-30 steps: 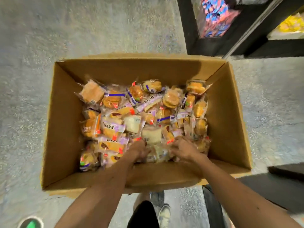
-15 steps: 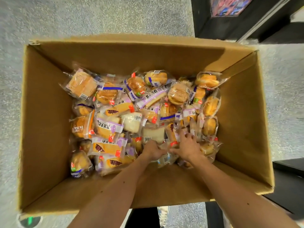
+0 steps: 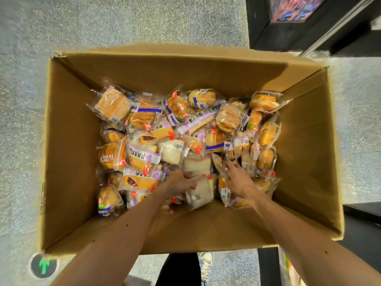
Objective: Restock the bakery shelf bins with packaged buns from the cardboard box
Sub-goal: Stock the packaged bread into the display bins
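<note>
Left hand (image 3: pixel 179 182) grips a white bread pack (image 3: pixel 201 193) by the cardboard box (image 3: pixel 206 228) wall; right hand (image 3: pixel 238 180) grasp unclear.

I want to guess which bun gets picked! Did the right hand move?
Yes. The right hand has slid a little deeper into the cardboard box, away from its near wall, fingers now level with the white bread packet.
</note>
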Demonstrator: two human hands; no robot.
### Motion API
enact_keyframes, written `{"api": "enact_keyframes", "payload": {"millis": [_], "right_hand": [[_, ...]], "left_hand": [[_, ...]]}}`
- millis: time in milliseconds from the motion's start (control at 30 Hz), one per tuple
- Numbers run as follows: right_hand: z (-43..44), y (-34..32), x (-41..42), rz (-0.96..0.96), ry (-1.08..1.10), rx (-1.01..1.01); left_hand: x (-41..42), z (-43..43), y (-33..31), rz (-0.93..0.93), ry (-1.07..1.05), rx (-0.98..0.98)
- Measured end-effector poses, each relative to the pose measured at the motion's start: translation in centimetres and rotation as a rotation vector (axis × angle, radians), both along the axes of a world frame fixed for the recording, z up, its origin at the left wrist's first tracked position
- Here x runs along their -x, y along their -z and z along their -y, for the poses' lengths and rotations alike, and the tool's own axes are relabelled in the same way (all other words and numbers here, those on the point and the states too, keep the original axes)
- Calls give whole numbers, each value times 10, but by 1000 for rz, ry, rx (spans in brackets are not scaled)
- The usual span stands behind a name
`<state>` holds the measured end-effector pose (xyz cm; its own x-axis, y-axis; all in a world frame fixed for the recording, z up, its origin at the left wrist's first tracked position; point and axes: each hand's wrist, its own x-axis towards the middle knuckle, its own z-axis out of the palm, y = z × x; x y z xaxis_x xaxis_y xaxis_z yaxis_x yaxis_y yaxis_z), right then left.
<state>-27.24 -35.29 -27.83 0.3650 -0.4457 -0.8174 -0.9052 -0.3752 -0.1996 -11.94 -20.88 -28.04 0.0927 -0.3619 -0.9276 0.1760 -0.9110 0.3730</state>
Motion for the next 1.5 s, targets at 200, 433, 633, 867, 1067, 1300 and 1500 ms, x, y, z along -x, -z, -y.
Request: {"api": "enact_keyframes", "payload": {"millis": [200, 433, 633, 867, 1067, 1300, 1500], "right_hand": [[-10, -46, 12, 138, -70, -24], [-23, -73, 18, 258, -335, -18], [-30, -95, 6, 225, -633, 50], [-45, -119, -4, 496, -947, 124], [-31, -130, 0, 832, -656, 303], [-13, -171, -21, 1066, -357, 436], [-5, -224, -37, 1299, -370, 462]], "left_hand": [[7, -2, -25, -137, -251, -69], [11, 6, -49, -278, -413, -44], [4, 5, -58, -408, -594, -77], [1, 7, -66, -443, -319, -29], [-10, 0, -80, -479, -463, 74], [-34, 15, -126, -517, -596, 256], [-47, 22, -168, -558, -654, 390]]}}
